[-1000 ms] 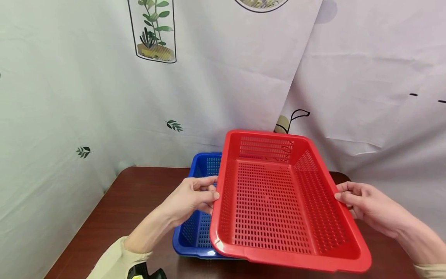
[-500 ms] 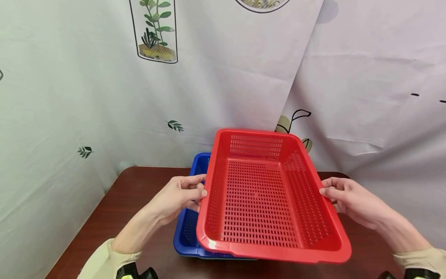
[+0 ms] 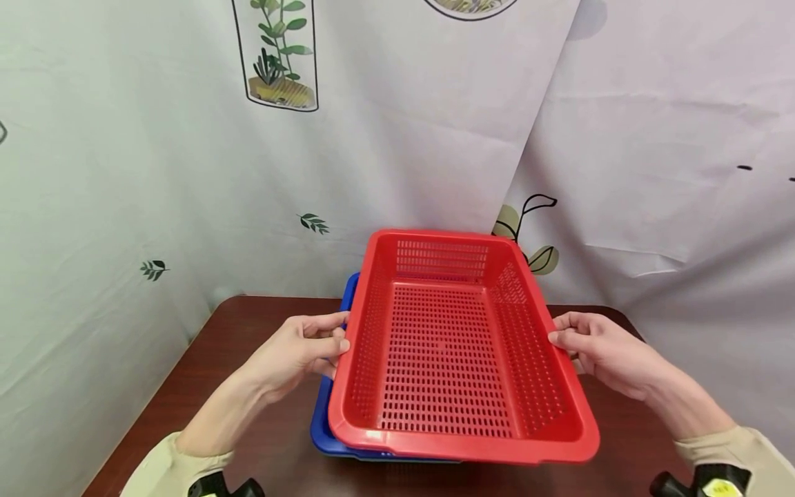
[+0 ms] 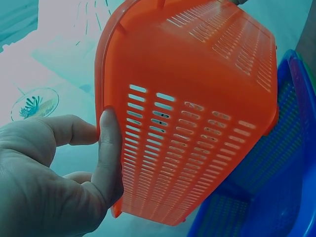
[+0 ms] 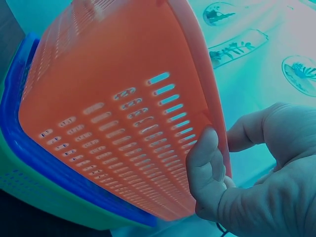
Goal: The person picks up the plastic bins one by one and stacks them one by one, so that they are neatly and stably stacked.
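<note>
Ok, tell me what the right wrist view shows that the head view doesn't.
Only the right wrist view shows the red basket's underside and outer wall, and a green basket lying under the blue basket.

Only the head view shows the red basket's slotted inside, the left hand gripping its left rim, the brown table, and the printed cloth backdrop's full spread.

Both show the right hand gripping the red basket's right rim, with the blue basket beneath it.
</note>
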Motion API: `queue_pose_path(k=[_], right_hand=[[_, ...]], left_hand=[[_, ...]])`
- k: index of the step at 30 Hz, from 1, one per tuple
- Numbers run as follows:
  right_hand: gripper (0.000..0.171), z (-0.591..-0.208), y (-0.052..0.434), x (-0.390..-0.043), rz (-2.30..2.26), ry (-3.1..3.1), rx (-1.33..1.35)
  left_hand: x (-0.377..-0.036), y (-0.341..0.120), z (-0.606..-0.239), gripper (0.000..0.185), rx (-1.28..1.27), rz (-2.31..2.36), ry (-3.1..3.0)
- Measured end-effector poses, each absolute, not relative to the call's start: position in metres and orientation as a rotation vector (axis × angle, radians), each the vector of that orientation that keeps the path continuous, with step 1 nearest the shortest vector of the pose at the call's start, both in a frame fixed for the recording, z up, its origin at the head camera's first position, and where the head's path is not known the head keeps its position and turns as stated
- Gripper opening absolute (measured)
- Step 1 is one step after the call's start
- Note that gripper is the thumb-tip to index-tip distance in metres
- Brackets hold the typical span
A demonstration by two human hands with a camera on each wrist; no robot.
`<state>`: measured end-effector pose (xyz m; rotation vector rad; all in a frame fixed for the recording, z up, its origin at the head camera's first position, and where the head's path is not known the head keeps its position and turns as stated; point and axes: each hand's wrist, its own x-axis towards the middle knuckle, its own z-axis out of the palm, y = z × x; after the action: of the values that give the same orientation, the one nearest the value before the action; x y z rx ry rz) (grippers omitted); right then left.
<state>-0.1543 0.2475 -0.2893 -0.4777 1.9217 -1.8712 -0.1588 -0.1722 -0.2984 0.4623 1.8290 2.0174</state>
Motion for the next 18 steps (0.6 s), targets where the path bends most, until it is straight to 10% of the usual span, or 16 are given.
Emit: queue_pose_path(k=[18], right_hand=[[0.02,-0.3,0.232,-0.168,-1.851,1.922,-0.497]], left_hand=[[-0.168,-0.184,-0.313,0.052,0.411,2.008,1.867]])
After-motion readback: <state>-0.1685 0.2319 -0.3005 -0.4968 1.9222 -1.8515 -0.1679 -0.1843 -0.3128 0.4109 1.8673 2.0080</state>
